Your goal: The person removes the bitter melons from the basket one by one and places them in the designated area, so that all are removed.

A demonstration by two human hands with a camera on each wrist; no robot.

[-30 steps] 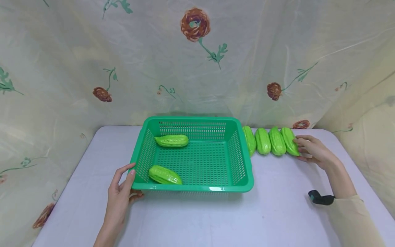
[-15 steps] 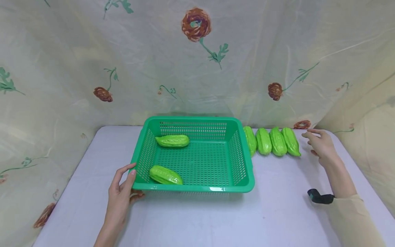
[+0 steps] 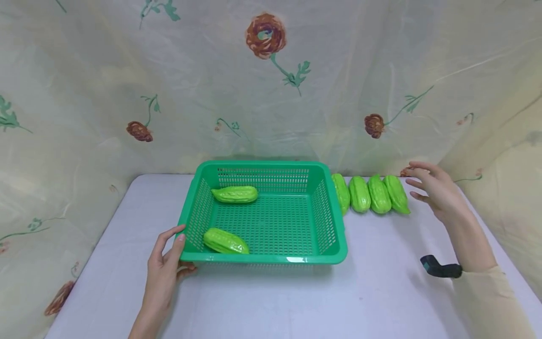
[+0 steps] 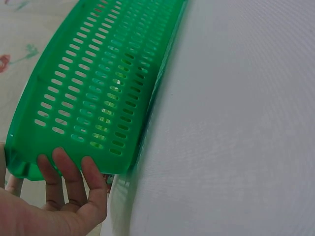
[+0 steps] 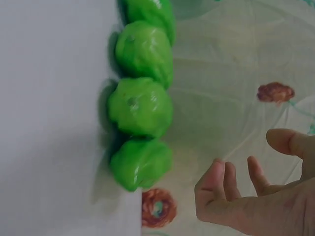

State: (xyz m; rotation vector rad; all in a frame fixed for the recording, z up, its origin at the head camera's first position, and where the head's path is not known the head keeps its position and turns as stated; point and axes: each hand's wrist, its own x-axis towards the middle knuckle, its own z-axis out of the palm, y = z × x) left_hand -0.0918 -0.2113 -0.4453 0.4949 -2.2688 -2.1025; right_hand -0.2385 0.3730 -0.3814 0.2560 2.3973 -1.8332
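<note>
A green plastic basket (image 3: 271,259) with slotted walls stands on the table, and two bright green bitter melons lie inside it, one at the back left (image 3: 235,194) and one at the front left (image 3: 226,241). My left hand (image 3: 163,270) holds the basket's front left corner, thumb at the rim; in the left wrist view its fingers (image 4: 70,169) bend against the outer wall. Several more bitter melons (image 3: 360,194) stand in a row right of the basket. Past the rightmost melon (image 3: 396,194), my right hand (image 3: 440,193) hovers with loosely bent fingers and nothing in them.
A white cloth covers the table (image 3: 271,306). Behind it and at both sides hangs a flower-printed curtain (image 3: 190,94), close to the basket and the melon row. A black strap piece (image 3: 440,268) sits on the right wrist.
My right hand has come off the rightmost bitter melon and moved right and up, its fingers spreading. The left hand, basket and melons keep their places.
</note>
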